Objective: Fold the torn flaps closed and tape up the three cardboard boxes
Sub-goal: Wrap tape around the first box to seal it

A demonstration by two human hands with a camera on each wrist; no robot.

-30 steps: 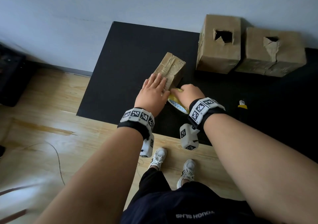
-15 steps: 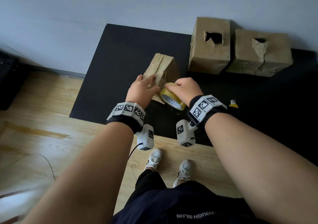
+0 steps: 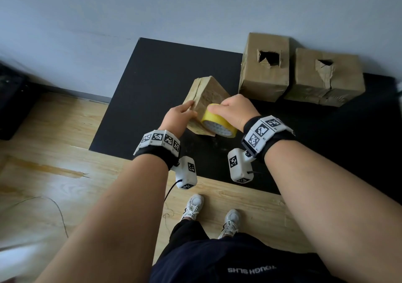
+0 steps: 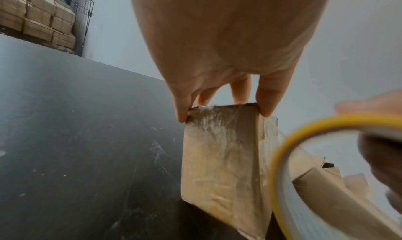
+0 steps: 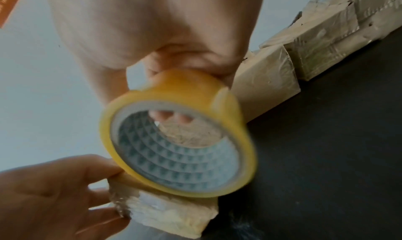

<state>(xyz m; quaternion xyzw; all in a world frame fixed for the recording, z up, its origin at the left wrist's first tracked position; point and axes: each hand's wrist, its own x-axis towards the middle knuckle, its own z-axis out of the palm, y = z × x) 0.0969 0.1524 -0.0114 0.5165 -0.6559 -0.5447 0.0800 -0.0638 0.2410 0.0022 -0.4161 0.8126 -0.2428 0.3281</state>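
Note:
A small taped cardboard box (image 3: pixel 208 93) stands tipped up on one edge on the black mat (image 3: pixel 156 82). My left hand (image 3: pixel 187 113) grips its near left side; in the left wrist view the thumb and fingers pinch the box (image 4: pixel 219 157) at its upper edge. My right hand (image 3: pixel 217 106) holds a yellow tape roll (image 3: pixel 218 123) against the box's near face, fingers through the core of the tape roll (image 5: pixel 189 83). Two larger boxes with torn holes in their tops, the middle box (image 3: pixel 265 76) and the right box (image 3: pixel 326 80), stand by the wall.
The mat lies on a wood floor (image 3: pixel 54 152) against a grey wall (image 3: pixel 152 10). A dark object (image 3: pixel 10 104) sits at the far left, and a thin cable (image 3: pixel 62 215) trails on the floor. My shoes (image 3: pixel 193 206) stand at the mat's near edge.
The small box has been tipped up from lying flat onto its edge. My left hand went from lying flat on top to gripping its side, and the tape roll rose against the box.

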